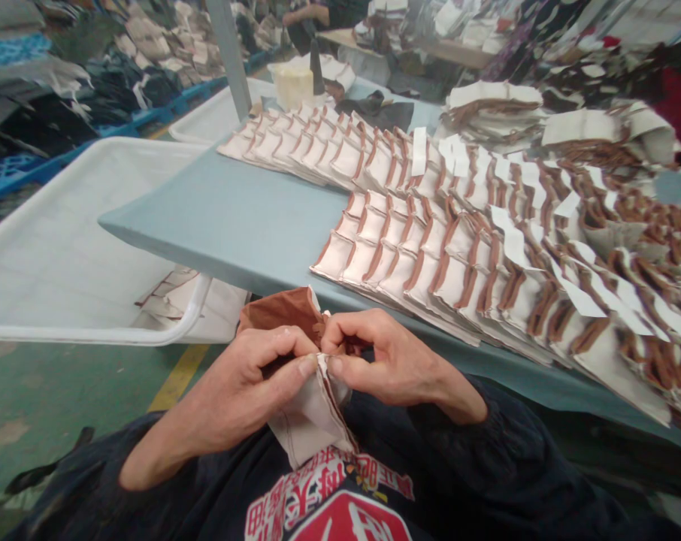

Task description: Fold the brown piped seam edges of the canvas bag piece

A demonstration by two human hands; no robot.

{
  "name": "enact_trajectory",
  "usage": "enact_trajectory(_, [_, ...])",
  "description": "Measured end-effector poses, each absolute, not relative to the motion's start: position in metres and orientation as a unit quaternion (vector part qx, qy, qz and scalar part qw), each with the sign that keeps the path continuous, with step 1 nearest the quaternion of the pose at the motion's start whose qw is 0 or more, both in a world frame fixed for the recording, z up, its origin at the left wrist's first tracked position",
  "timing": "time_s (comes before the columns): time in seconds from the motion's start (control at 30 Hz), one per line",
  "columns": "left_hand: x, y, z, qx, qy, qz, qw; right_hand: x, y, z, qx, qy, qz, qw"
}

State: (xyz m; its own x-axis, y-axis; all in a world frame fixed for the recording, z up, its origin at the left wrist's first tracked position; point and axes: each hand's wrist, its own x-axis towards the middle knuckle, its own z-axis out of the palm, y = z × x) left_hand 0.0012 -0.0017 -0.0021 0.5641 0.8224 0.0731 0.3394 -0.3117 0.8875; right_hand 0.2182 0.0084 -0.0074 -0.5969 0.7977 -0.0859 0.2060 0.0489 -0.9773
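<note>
Close to my chest, both hands pinch a cream-and-brown sewn fabric piece [307, 428] by a seam at its upper edge. My left hand [233, 387] is closed, thumb and forefinger gripping the seam from one side. Facing it, my right hand [394, 361] is closed on the same seam, its thumb almost meeting the left thumb. The brown inner side of the cloth shows behind the fingers, and the cream side hangs below them. Exactly what lies between the fingertips is hidden. Rows of similar cream pieces with brown edges [394, 233] lie overlapped on the table beyond my hands.
The blue-grey table [233, 214] has a pointed left end. White plastic bins [86, 161] stand beside it, one with fabric pieces inside. White paper strips [509, 237] lie across the rows. Fabric stacks [492, 113] and a yellow tub [292, 84] stand farther back. Another person's arm [307, 13] shows behind.
</note>
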Motion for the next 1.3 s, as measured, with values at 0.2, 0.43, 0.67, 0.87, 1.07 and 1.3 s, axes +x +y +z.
enact_trajectory(0.2, [0.002, -0.005, -0.001, 0.774, 0.369, 0.280, 0.432, 0.218, 0.007, -0.008, -0.382, -0.668, 0.578, 0.270])
enact_trajectory(0.43, [0.001, -0.006, -0.002, 0.778, 0.358, 0.269, 0.441, 0.216, 0.006, -0.008, -0.384, -0.673, 0.570, 0.274])
enact_trajectory(0.67, [0.005, -0.005, -0.009, 0.777, 0.388, 0.294, 0.400, 0.214, 0.008, -0.014, -0.394, -0.674, 0.559, 0.277])
enact_trajectory(0.87, [0.005, -0.002, -0.011, 0.776, 0.404, 0.303, 0.379, 0.211, 0.012, -0.010, -0.402, -0.669, 0.569, 0.260])
enact_trajectory(1.07, [0.005, -0.008, -0.008, 0.786, 0.412, 0.311, 0.340, 0.207, 0.013, -0.003, -0.413, -0.686, 0.543, 0.252])
enact_trajectory(1.3, [0.007, -0.010, -0.010, 0.792, 0.429, 0.311, 0.304, 0.204, 0.014, -0.001, -0.426, -0.696, 0.534, 0.222])
